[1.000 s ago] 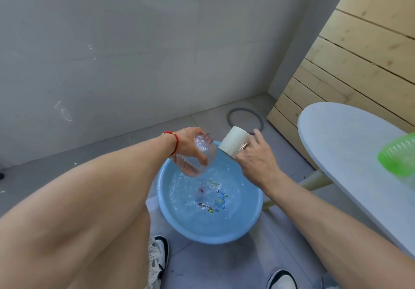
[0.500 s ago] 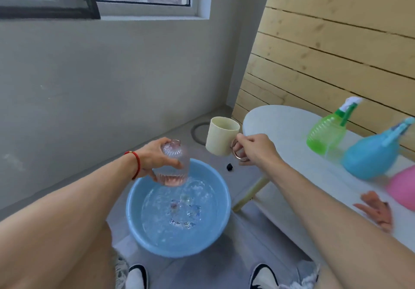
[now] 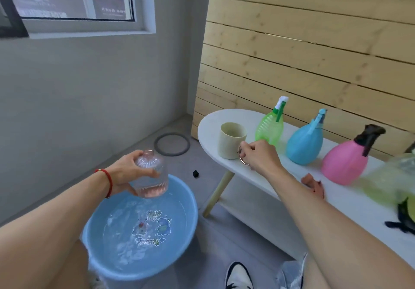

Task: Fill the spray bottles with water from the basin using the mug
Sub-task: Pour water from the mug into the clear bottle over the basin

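My left hand grips a clear ribbed bottle with no cap, upright above the far rim of the blue basin, which holds water. The cream mug stands on the left end of the white table. My right hand holds its metal ring handle, fingers curled round it. Three capped spray bottles stand behind on the table: green, blue and pink.
A small pinkish object lies on the table near my right forearm. A pale green blurred bottle and a dark spray head sit at the right edge. A black ring and a small black cap lie on the floor.
My right hand has carried the mug from above the basin to the table, where it now stands. The left hand has kept the clear bottle upright over the basin. The view swung right.
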{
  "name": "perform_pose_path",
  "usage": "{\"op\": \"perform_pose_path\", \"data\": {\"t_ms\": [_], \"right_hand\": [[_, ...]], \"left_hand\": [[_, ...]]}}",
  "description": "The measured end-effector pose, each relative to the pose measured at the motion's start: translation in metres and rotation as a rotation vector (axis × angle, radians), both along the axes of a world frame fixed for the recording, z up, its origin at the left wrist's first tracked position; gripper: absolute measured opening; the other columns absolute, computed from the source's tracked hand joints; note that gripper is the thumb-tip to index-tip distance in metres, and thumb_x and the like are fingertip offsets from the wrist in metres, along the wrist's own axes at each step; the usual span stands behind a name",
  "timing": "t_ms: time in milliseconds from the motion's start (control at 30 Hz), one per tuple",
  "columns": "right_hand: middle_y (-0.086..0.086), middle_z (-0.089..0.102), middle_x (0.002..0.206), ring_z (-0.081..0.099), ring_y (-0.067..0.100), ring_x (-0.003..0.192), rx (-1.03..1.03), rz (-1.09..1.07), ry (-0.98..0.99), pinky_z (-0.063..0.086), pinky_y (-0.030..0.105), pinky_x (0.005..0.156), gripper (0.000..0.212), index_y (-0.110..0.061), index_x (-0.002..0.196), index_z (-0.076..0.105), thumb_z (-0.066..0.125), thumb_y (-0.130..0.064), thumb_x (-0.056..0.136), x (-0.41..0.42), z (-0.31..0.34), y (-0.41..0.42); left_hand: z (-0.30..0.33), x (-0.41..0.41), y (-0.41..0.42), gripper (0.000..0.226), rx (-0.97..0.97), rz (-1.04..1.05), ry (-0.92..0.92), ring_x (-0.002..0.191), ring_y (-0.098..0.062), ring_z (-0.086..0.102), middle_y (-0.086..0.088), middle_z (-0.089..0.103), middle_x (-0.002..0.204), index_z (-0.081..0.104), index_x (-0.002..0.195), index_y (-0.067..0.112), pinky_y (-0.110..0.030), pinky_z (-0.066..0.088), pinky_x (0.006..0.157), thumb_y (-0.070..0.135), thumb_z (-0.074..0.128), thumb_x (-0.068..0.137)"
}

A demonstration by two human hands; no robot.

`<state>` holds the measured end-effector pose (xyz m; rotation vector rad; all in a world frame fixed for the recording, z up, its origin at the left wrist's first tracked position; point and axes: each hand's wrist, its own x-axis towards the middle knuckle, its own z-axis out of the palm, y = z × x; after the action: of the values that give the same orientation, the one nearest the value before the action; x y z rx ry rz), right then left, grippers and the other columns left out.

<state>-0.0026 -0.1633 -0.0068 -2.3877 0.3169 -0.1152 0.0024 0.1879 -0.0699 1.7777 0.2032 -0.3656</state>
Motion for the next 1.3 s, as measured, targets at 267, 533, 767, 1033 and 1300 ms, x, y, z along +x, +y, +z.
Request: {"op": "perform_pose_path", "data": {"t_ms": [267,533,767,1033,1300], "right_hand": [[0.015,0.068,0.097,0.060,0.037,0.087,-0.459,-0.248,-0.004,0.049,0.038,0.074,0.049,-0.005,0.100,0.067,0.038,-0.044,0.102,-0.012,0.017,-0.060],[0.006,0.074,0.069,0.072,0.024,0.050,-0.548,-0.277,0.461,0.054,0.028,0.057,0.037,-0.012,0.089,0.065,0.050,-0.044,0.099,-0.048,0.001,-0.117],[0.006,0.075,0.082,0.075,0.025,0.060,-0.319,-0.205,0.323,0.060,0.034,0.065,0.023,-0.017,0.102,0.063,0.072,-0.037,0.094,-0.052,0.011,-0.130],[0.010,0.073,0.075,0.069,0.030,0.051,0.084,0.139,-0.093,0.059,0.042,0.061,0.023,-0.023,0.099,0.068,0.084,-0.029,0.084,-0.083,0.061,-0.075],[0.000,0.067,0.077,0.061,0.003,0.056,-0.067,0.370,-0.229,0.044,0.011,0.042,0.028,-0.024,0.092,0.068,0.089,-0.015,0.077,-0.050,0.053,0.015]], "left_hand": [[-0.001,0.005,-0.011,0.086,0.043,-0.061,-0.004,0.115,-0.034,0.064,-0.008,0.068,0.121,0.064,0.119,0.039,-0.065,0.059,0.071,0.030,0.098,0.040],[-0.003,0.008,-0.022,0.082,0.083,-0.115,-0.005,0.116,-0.033,0.062,-0.008,0.065,0.121,0.064,0.115,0.041,-0.051,0.060,0.066,0.033,0.097,0.040],[-0.007,0.014,-0.029,0.070,0.070,-0.147,0.000,0.116,-0.032,0.060,-0.008,0.063,0.124,0.063,0.111,0.042,-0.057,0.060,0.068,0.018,0.099,0.056],[-0.006,0.018,-0.029,0.094,0.105,-0.172,-0.035,0.114,-0.037,0.063,-0.007,0.063,0.126,0.059,0.127,0.037,-0.045,0.059,0.057,0.034,0.099,0.041],[-0.002,0.013,-0.023,0.090,0.196,-0.195,-0.068,0.107,-0.032,0.066,-0.003,0.063,0.121,0.060,0.121,0.039,-0.036,0.057,0.055,0.039,0.093,0.037]]}}
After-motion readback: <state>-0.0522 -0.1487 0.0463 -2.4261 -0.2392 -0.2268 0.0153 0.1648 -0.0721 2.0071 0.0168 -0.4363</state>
